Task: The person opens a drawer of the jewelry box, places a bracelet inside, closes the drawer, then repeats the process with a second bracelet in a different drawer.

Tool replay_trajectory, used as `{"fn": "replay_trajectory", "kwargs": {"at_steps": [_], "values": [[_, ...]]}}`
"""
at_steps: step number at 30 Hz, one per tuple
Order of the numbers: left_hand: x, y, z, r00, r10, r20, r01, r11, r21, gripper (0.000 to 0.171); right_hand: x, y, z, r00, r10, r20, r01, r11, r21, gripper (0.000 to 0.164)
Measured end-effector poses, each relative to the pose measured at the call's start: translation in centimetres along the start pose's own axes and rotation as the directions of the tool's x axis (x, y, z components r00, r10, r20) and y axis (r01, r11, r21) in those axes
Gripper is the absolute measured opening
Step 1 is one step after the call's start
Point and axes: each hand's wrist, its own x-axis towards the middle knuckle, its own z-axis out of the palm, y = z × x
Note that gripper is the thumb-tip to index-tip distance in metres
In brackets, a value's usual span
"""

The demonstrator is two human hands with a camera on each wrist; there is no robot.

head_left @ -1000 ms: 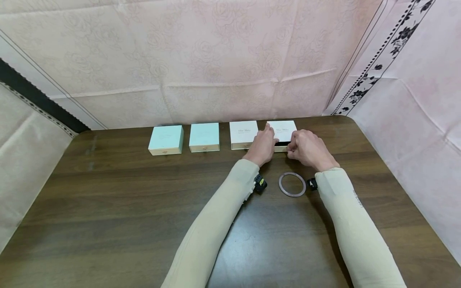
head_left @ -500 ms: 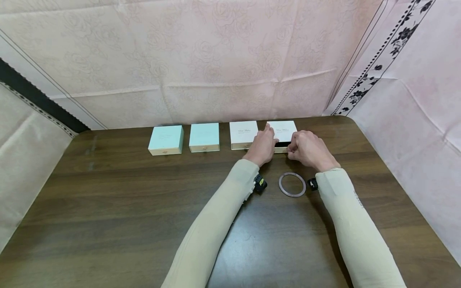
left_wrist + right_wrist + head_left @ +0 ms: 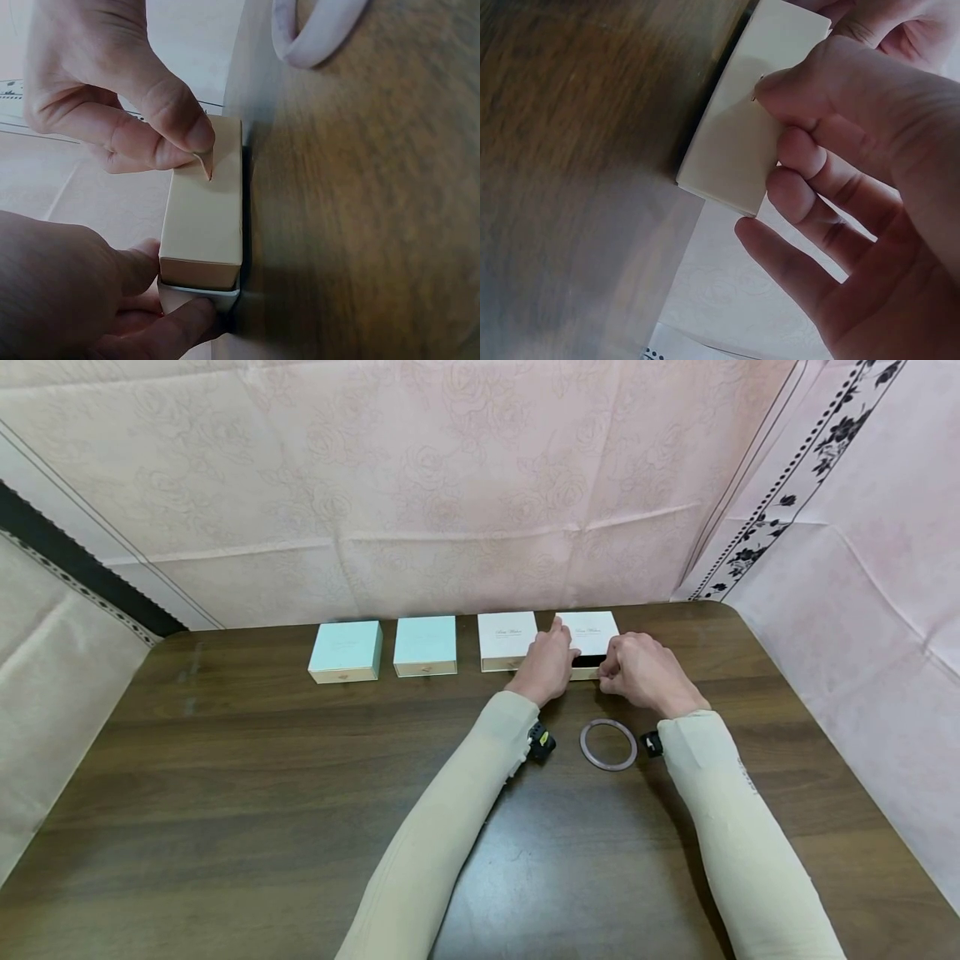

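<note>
My left hand (image 3: pixel 547 664) holds the white sleeve (image 3: pixel 199 298) of the rightmost box (image 3: pixel 588 631), its thumb and fingers at the sleeve's sides. The cream drawer (image 3: pixel 202 217) stands partly out toward me, and a black strip (image 3: pixel 588 661) shows between sleeve and drawer front. With thumb and forefinger, my right hand (image 3: pixel 643 672) pinches the small ribbon pull tab (image 3: pixel 206 165) on the drawer's front. In the right wrist view the thumb covers most of that tab, and the other fingers lie along the drawer's top edge. What lies inside the drawer is hidden.
Left of this box stand another white box (image 3: pixel 507 637) and two mint-green drawer boxes (image 3: pixel 425 642), (image 3: pixel 347 647) in a row along the table's back edge. A pale purple ring (image 3: pixel 584 739) lies between my wrists on the brown table (image 3: pixel 225 793). Pink patterned cloth (image 3: pixel 420 485) hangs behind.
</note>
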Motion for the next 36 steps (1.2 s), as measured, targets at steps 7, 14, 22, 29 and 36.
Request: {"fn": "replay_trajectory", "kwargs": {"at_steps": [7, 14, 22, 29, 36], "values": [[0.03, 0.01, -0.03, 1.000, 0.005, -0.013, -0.005, 1.000, 0.012, 0.028, -0.04, 0.03, -0.03, 1.000, 0.002, 0.004, -0.002, 1.000, -0.003, 0.015], [0.15, 0.03, 0.02, 1.000, -0.003, -0.005, 0.003, 1.000, 0.023, 0.031, -0.13, 0.02, -0.12, 1.000, -0.006, 0.004, 0.006, 1.000, -0.013, 0.019], [0.22, -0.07, 0.08, 1.000, 0.003, -0.002, -0.002, 1.000, 0.022, 0.031, -0.10, -0.01, -0.17, 1.000, -0.022, 0.014, 0.022, 0.999, -0.026, 0.021], [0.28, -0.13, 0.16, 1.000, 0.004, -0.011, -0.004, 1.000, 0.025, 0.029, -0.07, -0.02, -0.22, 0.999, -0.030, 0.024, 0.031, 0.999, -0.029, 0.021], [0.40, -0.15, 0.26, 1.000, 0.005, -0.017, -0.004, 0.999, 0.033, 0.031, -0.06, -0.06, -0.27, 0.999, -0.029, 0.035, 0.030, 0.999, -0.035, 0.023]]}}
